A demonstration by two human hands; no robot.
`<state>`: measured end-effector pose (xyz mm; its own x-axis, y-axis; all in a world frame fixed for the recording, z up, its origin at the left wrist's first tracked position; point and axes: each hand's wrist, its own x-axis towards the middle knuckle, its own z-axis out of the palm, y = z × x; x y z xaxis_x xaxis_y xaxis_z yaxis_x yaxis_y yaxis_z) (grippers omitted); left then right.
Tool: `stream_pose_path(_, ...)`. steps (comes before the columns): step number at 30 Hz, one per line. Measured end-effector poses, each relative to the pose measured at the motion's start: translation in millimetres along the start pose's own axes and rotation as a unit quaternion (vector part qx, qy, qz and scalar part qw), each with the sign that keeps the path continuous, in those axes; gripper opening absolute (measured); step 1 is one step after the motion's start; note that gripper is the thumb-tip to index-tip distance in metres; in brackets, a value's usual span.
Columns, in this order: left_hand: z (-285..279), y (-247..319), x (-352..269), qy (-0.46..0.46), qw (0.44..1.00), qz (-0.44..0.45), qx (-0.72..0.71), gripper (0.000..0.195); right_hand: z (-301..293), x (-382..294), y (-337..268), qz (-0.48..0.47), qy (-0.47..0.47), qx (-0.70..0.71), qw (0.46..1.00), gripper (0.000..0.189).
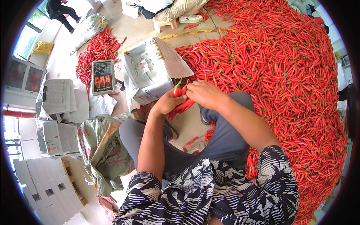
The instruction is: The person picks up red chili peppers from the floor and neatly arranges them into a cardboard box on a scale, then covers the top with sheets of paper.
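Note:
My left hand (pixel 168 103) is closed around several red chili peppers (pixel 184 106), their green stems pointing up and away from me. Touching the same bunch from the right, my right hand (pixel 203 92) has its fingertips pinched at a green stem; whether it grips a pepper of its own is partly hidden. Just beyond my hands stands a box lined with newspaper (pixel 152 91), its paper flaps folded outward. A huge heap of red chili peppers (pixel 284 84) spreads along my right side. A few loose peppers (pixel 193 141) lie on the floor between my legs.
Left of the box is a digital scale display (pixel 103 77) beside a smaller pepper pile (pixel 98 50). A woven sack (pixel 105 152) lies by my left knee, near newspaper-lined boxes (pixel 57 97) and stacked white boxes (pixel 47 185). Ahead, a person (pixel 180 11) sits on a low stool (pixel 165 25).

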<state>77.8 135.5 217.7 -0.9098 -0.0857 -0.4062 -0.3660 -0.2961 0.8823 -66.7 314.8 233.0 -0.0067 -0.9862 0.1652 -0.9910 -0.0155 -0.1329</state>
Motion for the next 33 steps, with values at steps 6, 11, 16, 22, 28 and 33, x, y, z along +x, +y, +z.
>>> stream_pose_path(6,13,-6,-4,-0.087,0.99,-0.072,-0.08,0.037,-2,-7,-5,0.081,-0.007,-0.006,0.997,0.014)
stream_pose_path(11,19,-21,3,-0.093,0.977,-0.087,-0.168,0.039,-3,-9,-4,0.056,-0.007,-0.069,0.996,0.019)
stream_pose_path(16,22,-24,4,-0.077,0.976,-0.066,-0.191,0.038,-14,-5,-9,0.001,0.116,-0.132,0.984,0.025)
stream_pose_path(22,18,-23,0,-0.075,0.965,-0.092,-0.235,0.035,-13,-4,-12,0.017,0.107,-0.08,0.991,0.037)
stream_pose_path(28,20,-22,-2,-0.105,0.974,-0.08,-0.184,0.035,-11,-7,-18,-0.026,0.097,-0.071,0.992,0.04)
stream_pose_path(33,23,-29,-4,-0.127,0.978,-0.058,-0.155,0.042,-19,-3,-21,-0.091,0.101,-0.12,0.983,0.034)
